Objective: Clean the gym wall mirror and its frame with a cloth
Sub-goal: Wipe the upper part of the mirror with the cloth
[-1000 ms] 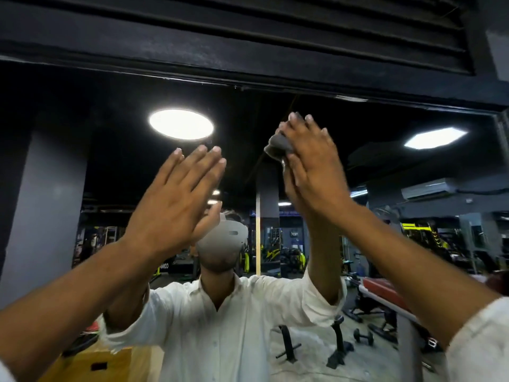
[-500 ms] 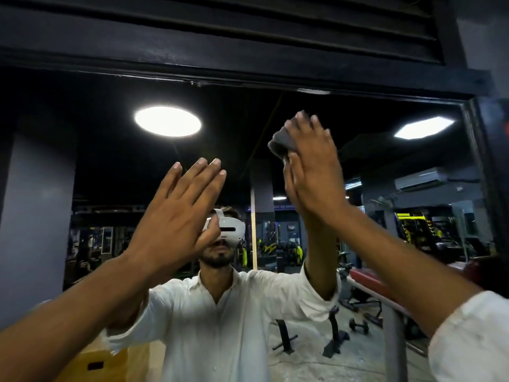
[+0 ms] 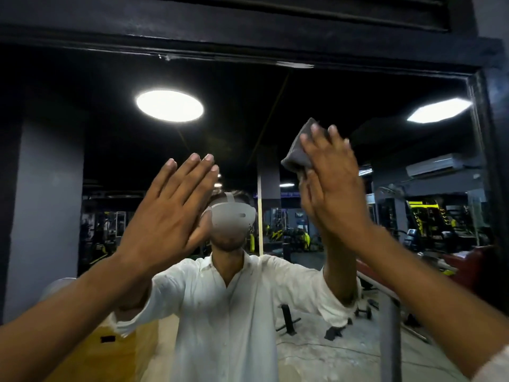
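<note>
Gym machines in yellow and black, two ceiling lights and my own white shirt all show back at me in the mirror [image 3: 82, 133], a hard, glossy pane set in a matt black frame [image 3: 192, 37] with a square-edged top rail. Up toward the mirror's top right corner, though short of both the top edge and the right edge, my right hand [image 3: 334, 186] has the cloth [image 3: 298, 153] spread under nearly straight fingers, pushing it against the glass; whether my thumb hooks a fold I cannot tell. The cloth is small, grey, soft and bunched, with a limp corner poking above my fingertips. I judge it near weightless and likely to slide or ball up on slick glass, so it wants holding under the whole palm with even pressure, not by a corner. My left hand [image 3: 168, 216] holds nothing, fingers straight and close together, palm toward the pane lower and further left, seemingly braced there. Glass takes firm rubbing but smears easily; the frame's ridges will need a folded edge worked along them
</note>
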